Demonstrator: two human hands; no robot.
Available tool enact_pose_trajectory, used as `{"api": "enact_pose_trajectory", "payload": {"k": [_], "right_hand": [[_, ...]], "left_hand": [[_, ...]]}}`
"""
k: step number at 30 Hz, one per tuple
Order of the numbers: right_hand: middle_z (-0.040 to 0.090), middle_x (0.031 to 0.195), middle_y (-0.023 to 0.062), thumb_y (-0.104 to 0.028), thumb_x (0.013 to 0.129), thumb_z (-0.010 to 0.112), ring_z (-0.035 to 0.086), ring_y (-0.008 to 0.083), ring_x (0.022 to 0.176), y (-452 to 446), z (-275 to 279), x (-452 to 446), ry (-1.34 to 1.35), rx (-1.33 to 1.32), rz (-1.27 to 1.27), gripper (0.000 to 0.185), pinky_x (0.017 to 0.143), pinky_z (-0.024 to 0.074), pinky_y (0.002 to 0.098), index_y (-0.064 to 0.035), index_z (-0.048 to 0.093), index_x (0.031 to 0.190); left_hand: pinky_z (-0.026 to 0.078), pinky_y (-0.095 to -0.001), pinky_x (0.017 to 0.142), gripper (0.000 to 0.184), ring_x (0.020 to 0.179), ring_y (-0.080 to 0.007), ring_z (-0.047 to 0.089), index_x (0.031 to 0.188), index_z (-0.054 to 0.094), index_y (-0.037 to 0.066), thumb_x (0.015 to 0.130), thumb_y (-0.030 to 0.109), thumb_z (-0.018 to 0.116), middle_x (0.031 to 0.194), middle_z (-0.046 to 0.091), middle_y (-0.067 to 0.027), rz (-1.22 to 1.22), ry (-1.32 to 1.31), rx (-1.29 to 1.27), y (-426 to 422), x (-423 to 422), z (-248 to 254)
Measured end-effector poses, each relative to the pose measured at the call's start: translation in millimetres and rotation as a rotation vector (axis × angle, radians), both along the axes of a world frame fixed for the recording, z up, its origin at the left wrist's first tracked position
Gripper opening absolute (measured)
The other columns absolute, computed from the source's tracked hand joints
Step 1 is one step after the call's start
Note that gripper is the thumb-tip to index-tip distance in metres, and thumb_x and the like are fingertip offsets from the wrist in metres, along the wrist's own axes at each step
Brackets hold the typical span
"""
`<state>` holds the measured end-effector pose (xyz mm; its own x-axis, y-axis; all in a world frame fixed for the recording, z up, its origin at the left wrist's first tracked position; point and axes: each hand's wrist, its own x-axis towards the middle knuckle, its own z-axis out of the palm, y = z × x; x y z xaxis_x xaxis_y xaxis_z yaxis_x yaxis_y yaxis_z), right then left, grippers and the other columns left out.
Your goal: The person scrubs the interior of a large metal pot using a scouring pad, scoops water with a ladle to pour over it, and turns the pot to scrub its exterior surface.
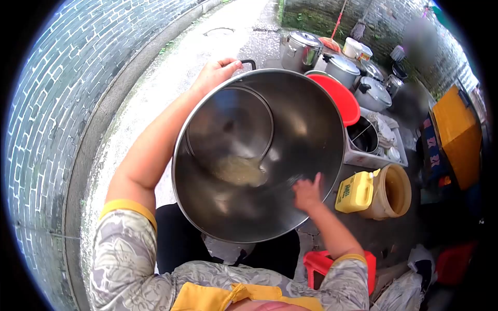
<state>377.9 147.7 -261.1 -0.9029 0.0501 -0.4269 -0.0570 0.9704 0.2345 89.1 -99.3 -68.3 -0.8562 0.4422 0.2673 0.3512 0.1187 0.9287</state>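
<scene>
A large, deep steel pot [306, 119] is tilted in front of me over my knees, its mouth facing me. My left hand [215, 75] grips its far rim, close to a dark loop handle [250, 63]. Cloudy yellowish liquid [238, 171] lies pooled inside, by the edge of the round bottom [231, 122]. My right hand [308, 193] is inside the pot near the lower right wall. Its thumb sticks up, and the other fingers are bent against the steel around something small, grey and blurred, mostly hidden.
To the right stand a yellow jug [354, 193], a beige bucket [404, 194] and a white crate [363, 159] with a pot and cloths. Beyond are a red basin [340, 98] and several lidded pots [301, 52]. A red stool [371, 269] is below my right arm. A brick wall [46, 129] runs along the left.
</scene>
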Motion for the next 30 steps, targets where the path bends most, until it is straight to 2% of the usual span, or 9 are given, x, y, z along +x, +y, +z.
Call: {"api": "enact_pose_trajectory", "payload": {"k": [7, 9, 17, 19, 21, 24, 26, 28, 30], "right_hand": [[0.051, 0.127, 0.0028, -0.026, 0.074, 0.065, 0.047, 0.0242, 0.118, 49, 49, -23, 0.330, 0.091, 0.127, 0.052, 0.106, 0.0043, 0.0683, -0.0145, 0.054, 0.124], [0.048, 0.131, 0.0025, -0.025, 0.074, 0.065, 0.045, 0.0250, 0.121, 55, 45, -26, 0.457, 0.024, 0.098, 0.053, 0.108, 0.0043, 0.0658, -0.0138, 0.053, 0.125], [0.047, 0.133, -0.0025, -0.024, 0.072, 0.067, 0.044, 0.0231, 0.122, 56, 37, -28, 0.667, -0.003, -0.088, 0.056, 0.102, 0.0057, 0.0720, -0.0174, 0.052, 0.126], [0.050, 0.129, -0.0038, -0.021, 0.069, 0.067, 0.047, 0.0225, 0.117, 69, 34, -24, 0.793, 0.005, -0.020, 0.054, 0.097, 0.0113, 0.0758, -0.0197, 0.055, 0.122], [0.052, 0.126, -0.0032, -0.020, 0.069, 0.067, 0.049, 0.0223, 0.110, 74, 35, -23, 0.729, -0.057, -0.017, 0.051, 0.090, 0.0368, 0.0595, -0.0202, 0.057, 0.119], [0.052, 0.125, -0.0045, -0.023, 0.070, 0.066, 0.049, 0.0204, 0.108, 78, 35, -32, 0.671, -0.055, -0.046, 0.048, 0.082, 0.0418, 0.0489, -0.0205, 0.058, 0.118], [0.053, 0.124, -0.0051, -0.024, 0.071, 0.065, 0.049, 0.0197, 0.108, 77, 37, -37, 0.685, -0.087, -0.079, 0.046, 0.082, 0.0424, 0.0478, -0.0212, 0.059, 0.116], [0.054, 0.122, -0.0062, -0.024, 0.070, 0.065, 0.050, 0.0187, 0.105, 69, 39, -36, 0.759, -0.049, -0.038, 0.044, 0.077, 0.0436, 0.0445, -0.0218, 0.060, 0.114], [0.053, 0.123, -0.0061, -0.024, 0.070, 0.065, 0.051, 0.0194, 0.105, 57, 41, -34, 0.760, -0.056, -0.062, 0.045, 0.078, 0.0440, 0.0446, -0.0221, 0.060, 0.115]], "left_hand": [[0.043, -0.0222, 0.070, 0.046, 0.076, -0.0047, 0.049, 0.127, 0.048, 0.006, 0.094, 0.038, 0.048, 0.080, 0.053, 0.0040, -0.419, -0.353, -0.110, -21, -38, 13], [0.040, -0.0235, 0.076, 0.058, 0.082, -0.0061, 0.046, 0.130, 0.043, 0.005, 0.087, 0.041, 0.057, 0.086, 0.049, 0.0029, -0.309, 0.108, -0.280, -29, -8, 24], [0.033, -0.0242, 0.081, 0.074, 0.088, -0.0128, 0.039, 0.134, 0.036, 0.005, 0.072, 0.033, 0.065, 0.092, 0.042, -0.0011, -0.394, 0.040, -0.362, -39, 30, 36], [0.034, -0.0281, 0.092, 0.076, 0.104, -0.0166, 0.043, 0.136, 0.036, 0.005, 0.072, 0.034, 0.064, 0.109, 0.049, -0.0070, -0.383, 0.076, -0.479, -39, 28, 44], [0.039, -0.0356, 0.092, 0.071, 0.102, -0.0231, 0.048, 0.131, 0.040, 0.003, 0.069, 0.029, 0.064, 0.105, 0.052, -0.0113, -0.385, 0.121, -0.447, -34, 15, 40], [0.044, -0.0304, 0.068, 0.045, 0.077, -0.0165, 0.055, 0.116, 0.052, 0.002, 0.073, 0.016, 0.060, 0.086, 0.060, -0.0079, -0.071, 0.443, -0.395, -36, 10, 21], [0.045, -0.0340, 0.070, 0.042, 0.081, -0.0230, 0.055, 0.112, 0.054, 0.001, 0.072, 0.011, 0.059, 0.092, 0.059, -0.0139, 0.236, 0.751, -0.551, -60, 8, 2], [0.042, -0.0451, 0.087, 0.047, 0.103, -0.0417, 0.051, 0.113, 0.051, -0.003, 0.067, 0.006, 0.058, 0.112, 0.052, -0.0296, 0.360, 0.490, -0.881, -82, 81, 10], [0.045, -0.0481, 0.079, 0.036, 0.089, -0.0431, 0.057, 0.107, 0.052, -0.003, 0.072, 0.004, 0.055, 0.096, 0.059, -0.0272, 0.668, 0.517, -0.699, -136, 120, -71]]}}
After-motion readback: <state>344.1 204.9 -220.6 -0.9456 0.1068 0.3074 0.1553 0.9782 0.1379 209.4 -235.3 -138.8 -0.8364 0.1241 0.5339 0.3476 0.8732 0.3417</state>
